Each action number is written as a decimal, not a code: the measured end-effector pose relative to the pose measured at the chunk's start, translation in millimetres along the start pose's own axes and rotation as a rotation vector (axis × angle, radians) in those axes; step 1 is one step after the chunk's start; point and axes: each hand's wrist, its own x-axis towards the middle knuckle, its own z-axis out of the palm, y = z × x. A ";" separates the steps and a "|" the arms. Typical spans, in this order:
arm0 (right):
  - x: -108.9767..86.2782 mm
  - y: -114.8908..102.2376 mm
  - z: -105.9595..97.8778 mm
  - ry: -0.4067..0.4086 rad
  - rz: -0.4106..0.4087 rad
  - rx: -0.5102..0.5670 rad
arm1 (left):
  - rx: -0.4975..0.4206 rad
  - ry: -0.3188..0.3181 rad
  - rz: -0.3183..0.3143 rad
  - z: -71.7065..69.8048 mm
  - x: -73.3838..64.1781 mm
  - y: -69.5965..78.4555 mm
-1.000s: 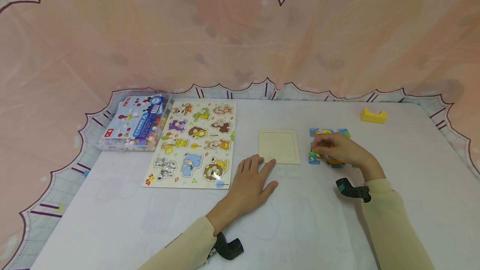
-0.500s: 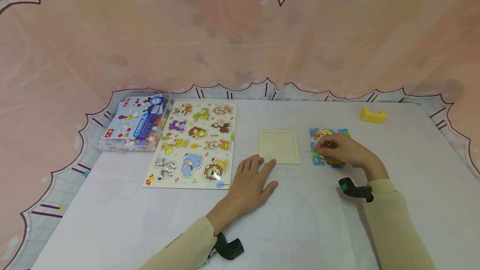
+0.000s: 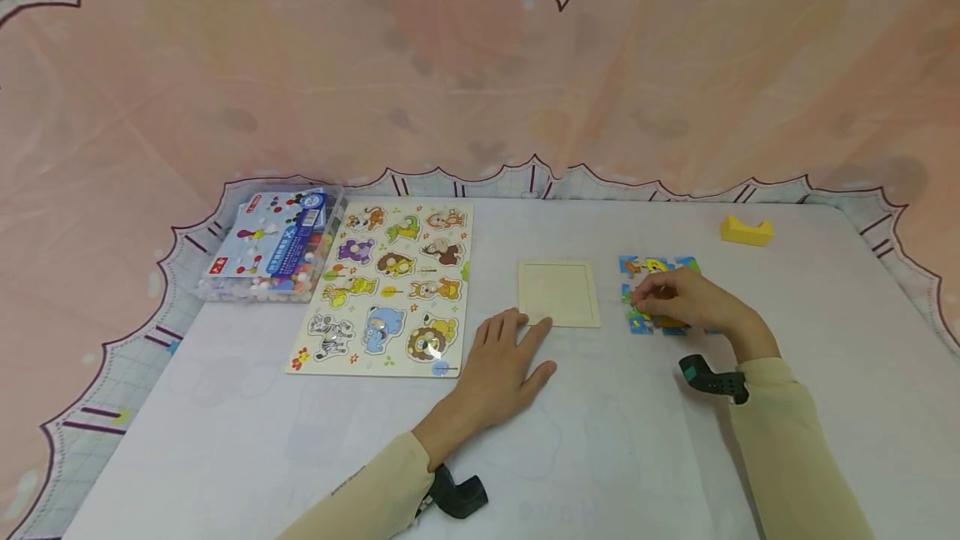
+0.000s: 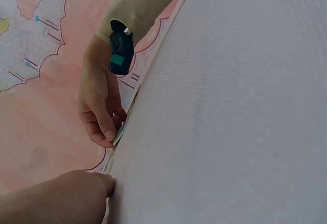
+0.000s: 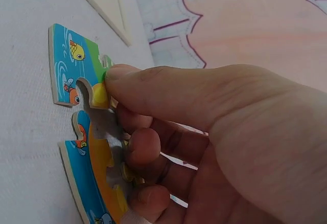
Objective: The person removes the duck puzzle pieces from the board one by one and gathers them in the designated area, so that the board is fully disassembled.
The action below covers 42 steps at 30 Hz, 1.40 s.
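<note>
My right hand point(image 3: 682, 298) is over a small group of colourful jigsaw pieces point(image 3: 652, 263). In the right wrist view its thumb point(image 5: 120, 75) and fingers pinch the edge of a blue-and-green corner jigsaw piece point(image 5: 76, 63) with a yellow fish on it. Beside it lies a blue-and-orange piece point(image 5: 84, 168), with a narrow gap between the two. The hand hides several pieces in the head view. My left hand point(image 3: 502, 365) lies flat with spread fingers, its fingertips at the near edge of a pale square puzzle tray point(image 3: 558, 297).
Left of the tray lies a board point(image 3: 393, 282) of animal shapes. A clear plastic box point(image 3: 270, 244) of coloured beads stands at the far left, against the board. A yellow notched block point(image 3: 746, 232) sits at the back right. A patterned curtain hangs behind the white table point(image 3: 600, 457).
My right hand has shifted slightly right with the corner piece, bringing it nearer the other pieces. The left hand has stayed in place.
</note>
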 end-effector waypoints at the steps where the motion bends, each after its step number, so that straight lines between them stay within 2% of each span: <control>1: -0.2 -0.2 0.1 -0.002 0.000 0.003 | 0.000 -0.006 -0.003 -0.8 0.0 0.3; 6: -1.2 -1.0 0.1 -0.011 0.005 0.018 | -0.009 -0.024 -0.012 -2.3 0.4 0.8; 19: -1.2 -0.7 0.6 -0.014 0.004 0.033 | -0.006 -0.018 -0.011 -1.7 0.2 0.4; 27: -2.9 0.0 0.9 0.040 -0.013 0.102 | -0.002 -0.005 -0.002 0.3 -0.1 -0.2; 35: -1.5 2.6 1.6 0.069 -0.006 0.038 | 0.014 0.036 0.004 2.5 0.4 -1.1; 42: -0.4 4.9 1.6 0.074 0.007 0.021 | 0.007 0.012 -0.006 2.0 0.4 -1.2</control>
